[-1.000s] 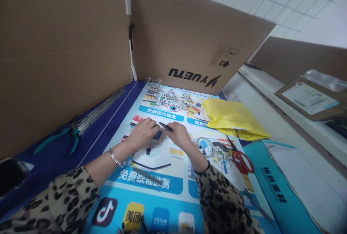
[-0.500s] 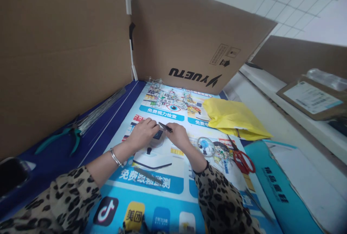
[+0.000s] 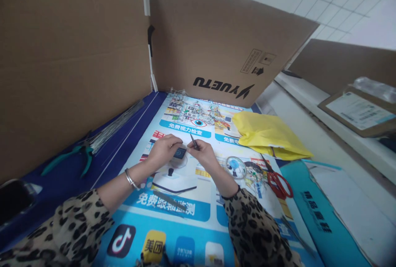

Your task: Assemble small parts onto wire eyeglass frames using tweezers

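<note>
My right hand (image 3: 202, 151) is closed around dark, pointed tweezers (image 3: 194, 141), whose tips stick up and away from me. Close to it on the left, my left hand (image 3: 163, 150) has its thumb and fingers pinched together; whatever sits between them is too small to make out. A silver bangle (image 3: 131, 179) circles the left wrist. Both hands hover over a printed poster sheet (image 3: 198, 232). A round clear dish (image 3: 235, 167) with a bluish middle lies right of my right hand. Below the hands rest thin dark strips (image 3: 170, 202).
Teal-handled pliers (image 3: 83, 151) and a bundle of thin wires (image 3: 116, 126) lie left. Red-handled scissors (image 3: 278, 182), a yellow bag (image 3: 270, 135) and a teal package (image 3: 309, 201) are right. Small wire pieces (image 3: 198, 112) stand before the cardboard wall (image 3: 216, 44). A phone (image 3: 15, 201) lies lower left.
The tweezers have swung from pointing left, at my left hand, to pointing up and away. My hands are slightly farther apart.
</note>
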`<state>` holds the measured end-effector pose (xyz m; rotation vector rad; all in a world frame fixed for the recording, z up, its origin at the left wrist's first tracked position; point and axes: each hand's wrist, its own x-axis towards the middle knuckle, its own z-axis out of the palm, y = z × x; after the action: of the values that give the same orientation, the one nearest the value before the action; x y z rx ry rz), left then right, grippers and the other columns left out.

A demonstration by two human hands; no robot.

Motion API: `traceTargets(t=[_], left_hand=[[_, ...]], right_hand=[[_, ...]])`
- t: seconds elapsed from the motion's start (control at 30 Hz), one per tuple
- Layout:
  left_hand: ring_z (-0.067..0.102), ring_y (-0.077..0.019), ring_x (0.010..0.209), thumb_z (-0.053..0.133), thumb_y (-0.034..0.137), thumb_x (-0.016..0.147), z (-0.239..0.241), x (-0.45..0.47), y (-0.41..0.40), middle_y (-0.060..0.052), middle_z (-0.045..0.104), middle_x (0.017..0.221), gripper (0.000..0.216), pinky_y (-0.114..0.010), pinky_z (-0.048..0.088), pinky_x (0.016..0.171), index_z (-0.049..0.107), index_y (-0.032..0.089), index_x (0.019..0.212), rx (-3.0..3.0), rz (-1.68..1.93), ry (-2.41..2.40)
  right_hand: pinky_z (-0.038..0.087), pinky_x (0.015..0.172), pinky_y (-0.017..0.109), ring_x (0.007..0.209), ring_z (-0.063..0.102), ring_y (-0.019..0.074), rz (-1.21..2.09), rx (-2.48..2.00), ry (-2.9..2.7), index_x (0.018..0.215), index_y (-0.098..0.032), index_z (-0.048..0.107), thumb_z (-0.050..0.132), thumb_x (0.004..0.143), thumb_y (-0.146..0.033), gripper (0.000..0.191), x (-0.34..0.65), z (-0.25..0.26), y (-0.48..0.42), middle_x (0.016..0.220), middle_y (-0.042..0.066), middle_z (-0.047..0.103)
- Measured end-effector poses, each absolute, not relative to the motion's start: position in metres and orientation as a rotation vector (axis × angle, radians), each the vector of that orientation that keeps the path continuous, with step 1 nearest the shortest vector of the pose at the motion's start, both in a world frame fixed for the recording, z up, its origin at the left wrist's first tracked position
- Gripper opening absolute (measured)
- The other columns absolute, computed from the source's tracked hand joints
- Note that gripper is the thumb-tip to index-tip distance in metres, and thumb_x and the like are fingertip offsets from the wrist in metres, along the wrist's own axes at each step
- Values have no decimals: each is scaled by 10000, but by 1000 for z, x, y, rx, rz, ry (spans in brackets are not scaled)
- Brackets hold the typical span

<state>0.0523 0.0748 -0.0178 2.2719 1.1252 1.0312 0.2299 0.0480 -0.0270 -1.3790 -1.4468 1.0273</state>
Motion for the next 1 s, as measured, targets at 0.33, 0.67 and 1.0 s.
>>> traceTargets(t=[0.33,0.67,1.0], left_hand=[[553,-120,588,671,315,638,-24,62,74,-14,626,732,214,-239,476,547,662,158,784,1247,959,1021],[556,-114,612,698,323,619,-25,69,65,-7,627,712,225,-242,486,575,663,155,765,1103,1076,988],[555,-102,593,700,311,623,-23,71,61,1,618,698,214,-229,473,578,653,147,753,1093,1120,989]], right_hand=[[329,481,224,460,424,75,1296,-1190,-1074,741,-171,596,700,571,-265,220,224,-27,46,496,-66,495],[380,479,227,446,469,77,1438,-1146,-943,716,-176,576,740,521,-251,266,222,-27,44,513,-65,524],[369,472,225,434,470,76,1462,-1126,-937,665,-173,545,721,520,-209,230,220,-22,43,517,-59,532]])
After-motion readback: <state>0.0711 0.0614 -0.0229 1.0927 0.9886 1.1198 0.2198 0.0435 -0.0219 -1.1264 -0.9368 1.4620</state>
